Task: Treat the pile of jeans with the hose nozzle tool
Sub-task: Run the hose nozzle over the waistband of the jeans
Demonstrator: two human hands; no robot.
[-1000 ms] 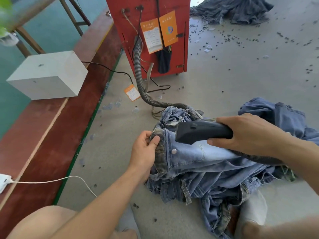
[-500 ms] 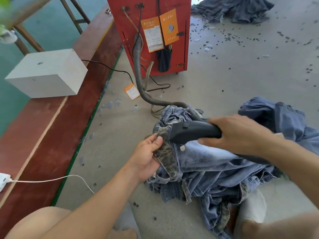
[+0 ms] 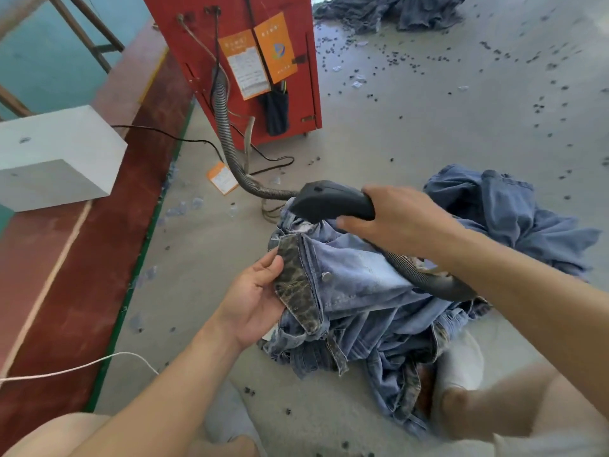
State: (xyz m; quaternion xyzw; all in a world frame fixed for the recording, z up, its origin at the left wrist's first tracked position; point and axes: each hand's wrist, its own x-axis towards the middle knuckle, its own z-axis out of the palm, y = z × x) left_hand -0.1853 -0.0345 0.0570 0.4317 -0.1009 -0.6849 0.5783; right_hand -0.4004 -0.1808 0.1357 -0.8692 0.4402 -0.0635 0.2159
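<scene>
Denim's floppy but heavy in a stack — the pile of jeans [image 3: 362, 311] slumps on the floor under both hands. Left hand [image 3: 255, 300] pinches the leopard-lined waistband [image 3: 298, 285], a sensible stiff spot to grab. Right hand [image 3: 400, 221] is wrapped around the hose nozzle tool [image 3: 329, 204], just above the pile's far edge — nozzle mouth faces away, can't tell if it's touching.

White block [image 3: 56, 156] on red ledge [image 3: 82, 275]; dark bits, perhaps debris [image 3: 395, 57], litter floor
</scene>
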